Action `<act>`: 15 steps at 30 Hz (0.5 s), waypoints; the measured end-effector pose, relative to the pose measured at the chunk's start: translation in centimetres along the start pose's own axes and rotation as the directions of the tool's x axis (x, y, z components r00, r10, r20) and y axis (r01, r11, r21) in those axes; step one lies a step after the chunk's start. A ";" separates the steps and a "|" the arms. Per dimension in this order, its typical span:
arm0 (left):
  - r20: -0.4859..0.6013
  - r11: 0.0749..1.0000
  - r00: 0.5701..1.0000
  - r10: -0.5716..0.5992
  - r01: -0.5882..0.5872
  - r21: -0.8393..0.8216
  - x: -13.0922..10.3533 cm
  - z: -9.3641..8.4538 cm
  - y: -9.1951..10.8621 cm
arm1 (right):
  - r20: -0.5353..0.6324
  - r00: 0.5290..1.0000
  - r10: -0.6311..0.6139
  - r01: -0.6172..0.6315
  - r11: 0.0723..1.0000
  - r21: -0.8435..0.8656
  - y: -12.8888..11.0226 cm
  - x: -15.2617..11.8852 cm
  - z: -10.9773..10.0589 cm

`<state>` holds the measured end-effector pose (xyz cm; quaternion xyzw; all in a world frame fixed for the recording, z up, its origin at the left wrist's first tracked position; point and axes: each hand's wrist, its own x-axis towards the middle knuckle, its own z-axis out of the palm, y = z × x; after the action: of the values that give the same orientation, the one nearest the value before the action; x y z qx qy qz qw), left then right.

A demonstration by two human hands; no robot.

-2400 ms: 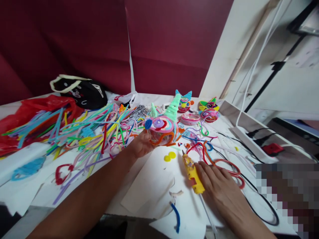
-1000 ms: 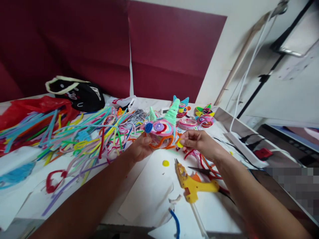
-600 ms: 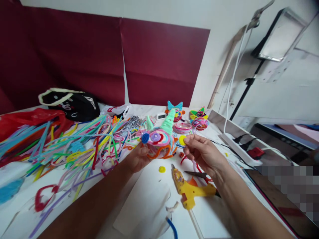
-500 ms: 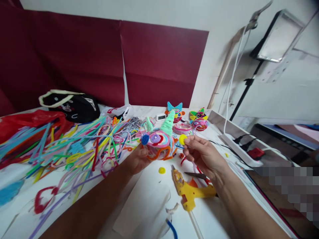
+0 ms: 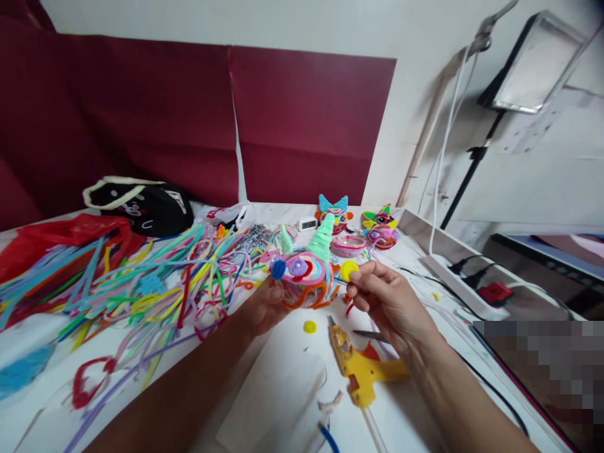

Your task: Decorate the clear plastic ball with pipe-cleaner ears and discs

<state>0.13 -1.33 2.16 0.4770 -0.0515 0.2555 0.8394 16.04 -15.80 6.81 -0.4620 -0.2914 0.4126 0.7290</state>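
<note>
My left hand (image 5: 265, 306) is closed around the lower left side of a pipe-cleaner animal figure (image 5: 309, 270), which has mint-green horns, a purple eye, a blue coil and orange strands below. A round yellow pipe-cleaner coil (image 5: 350, 271) is pinched between thumb and fingers of my right hand (image 5: 381, 290), just right of the figure and apart from it. Under the hands, a second yellow disc (image 5: 310, 326) lies on the white paper. Beside it rests a yellow hot glue gun (image 5: 355, 371) with a clear glue stick; dark-bladed scissors (image 5: 370, 335) lie partly hidden behind my right hand.
Loose pipe cleaners (image 5: 155, 289) are heaped across the left. At the back stand a black bag (image 5: 151, 211), a small digital clock (image 5: 307, 224) and finished figures (image 5: 333, 211). A power strip (image 5: 465, 286) with plugs and cables runs along the right edge.
The whole view has shifted slightly, so everything sits a little lower and farther right. Both hands keep their holds on the figure and the yellow coil, with little other visible movement.
</note>
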 end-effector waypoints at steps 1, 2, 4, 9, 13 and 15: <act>-0.002 1.000 1.000 -0.004 0.004 -0.001 0.0 -0.1 0.0 | -0.001 1.000 -0.011 0.011 1.000 -0.002 0.1 0.0 0.0; 0.001 1.000 1.000 -0.005 0.005 0.002 0.0 -0.1 0.0 | -0.008 1.000 -0.022 0.022 1.000 0.001 0.1 0.0 0.1; 0.008 1.000 1.000 -0.009 0.009 0.018 0.0 -0.1 0.0 | -0.028 0.999 -0.045 0.045 0.999 0.009 0.1 -0.2 0.4; -0.007 0.998 1.000 -0.016 0.016 0.058 -0.1 -0.2 -0.1 | -0.091 0.994 -0.059 0.059 0.998 -0.007 -0.2 -0.8 1.4; -0.046 0.999 0.999 0.003 0.000 0.049 -0.2 -0.4 -0.4 | -0.112 0.987 -0.114 0.110 0.993 -0.045 -0.1 -1.0 1.4; -0.066 0.999 0.998 0.010 -0.007 0.046 -0.2 -0.4 -0.6 | -0.122 0.982 -0.145 0.136 0.987 -0.083 0.2 -1.0 1.2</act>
<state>0.18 -1.31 1.43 0.4871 -0.0200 0.2759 0.8284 14.47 -16.06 7.05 -0.4924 -0.2912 0.3188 0.7558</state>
